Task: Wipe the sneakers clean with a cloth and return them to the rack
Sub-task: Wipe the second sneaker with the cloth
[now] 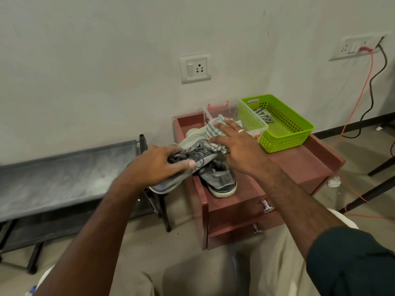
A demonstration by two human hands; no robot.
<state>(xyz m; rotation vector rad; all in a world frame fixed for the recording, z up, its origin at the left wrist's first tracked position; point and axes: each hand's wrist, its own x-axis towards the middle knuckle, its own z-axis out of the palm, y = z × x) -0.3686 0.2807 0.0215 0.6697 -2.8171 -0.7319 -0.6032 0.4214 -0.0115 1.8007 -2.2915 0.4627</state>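
Head view: a reddish-brown bedside cabinet (299, 165) with a raised rim and two chrome-knobbed drawers stands against a pale wall, on a grey floor. A switch-and-socket plate (195, 68) sits on the wall above it; a second plate at far right has a red cord and a black cord hanging from it. On the cabinet's back right lies a green perforated basket (284, 133) with a striped rag inside, touching a clear plastic box (254, 124) just to its left. A low black fabric shoe rack (64, 178) stands to the left, its top shelf dusty.

The left hand (158, 165) grips a grey sneaker (192, 144) at its laces, lifted above the cabinet's left edge. Its long axis runs diagonally, toe up and away toward the wall, heel down and near, sole to the left. The right hand (237, 144), fingers spread fairly flat, presses a striped cloth (213, 129) onto the shoe's upper. The second grey sneaker (220, 180) rests on the cabinet top beneath, heel toward the viewer.
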